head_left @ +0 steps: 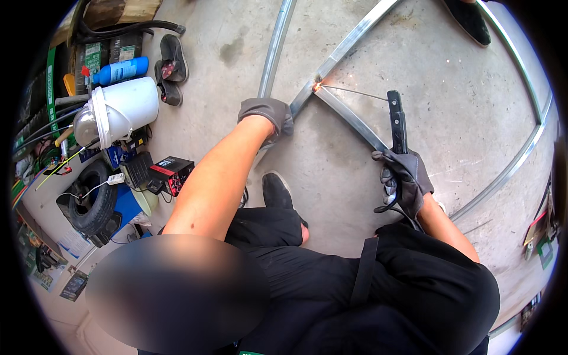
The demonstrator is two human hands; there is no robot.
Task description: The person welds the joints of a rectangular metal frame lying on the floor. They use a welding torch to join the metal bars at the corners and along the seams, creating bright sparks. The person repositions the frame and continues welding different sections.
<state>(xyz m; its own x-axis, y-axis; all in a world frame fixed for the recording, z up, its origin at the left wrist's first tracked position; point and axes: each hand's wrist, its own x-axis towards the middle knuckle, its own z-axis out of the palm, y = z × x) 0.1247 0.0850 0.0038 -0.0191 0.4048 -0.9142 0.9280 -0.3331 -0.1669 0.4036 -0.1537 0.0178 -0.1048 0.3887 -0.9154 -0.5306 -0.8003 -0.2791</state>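
My right hand [408,177], in a grey glove, is closed around a black electrode holder [397,121]. A thin welding electrode [358,93] runs left from its jaw to a joint between two square metal tubes. Bright orange light and small sparks show at that joint. One is a long diagonal tube [361,32]; the other, a shorter tube [352,119], slants down toward my right glove. My left hand [266,115], also gloved in grey, is wrapped over the metal where an upright tube [276,50] and the diagonal one converge. Its fingertips are partly hidden.
A curved metal tube [520,157] arcs along the right. On the left lie a white bucket [131,109], a blue bottle [122,71], dark shoes [171,62], a red-and-black box [171,173] and a tire [92,198]. Another person's shoe [469,22] stands at the top right.
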